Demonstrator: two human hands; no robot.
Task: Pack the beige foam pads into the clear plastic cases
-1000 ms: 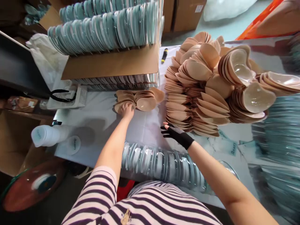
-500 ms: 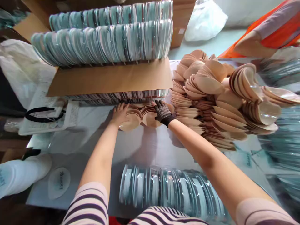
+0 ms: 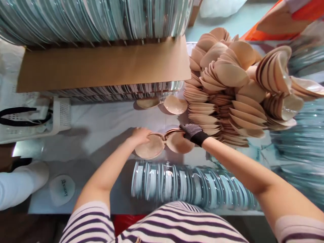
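— White cloth covers the table (image 3: 101, 118), with a cardboard sheet (image 3: 106, 67) across its far side. What does the head view show around that sheet?

— On top of it stands a row of round, clear-wrapped packs (image 3: 101, 20), and more edges show underneath. Off its near left corner sits a white basket (image 3: 62, 114).

— And to its right?

— A big heap of beige cups (image 3: 231, 76), nested in stacks. Farther off on that side, a co-worker's arm (image 3: 277, 22) shows beside orange fabric (image 3: 260, 28).

— Where are the wearer's hands?

— Nearer the wearer than the sheet, toward its right end, holding a double cup stack (image 3: 150, 146) between them. The bare left hand (image 3: 141, 135) grips its left rim; the right hand (image 3: 191, 131), in a black glove, closes on its right rim.

— Is the stack lifted?

— I can't tell whether it touches the cloth.

— What else lies near?

— Two cups (image 3: 175, 104) just off the sheet's near edge, right end. Farthest from the sheet, by the wearer's body, runs another pack row (image 3: 177, 182).
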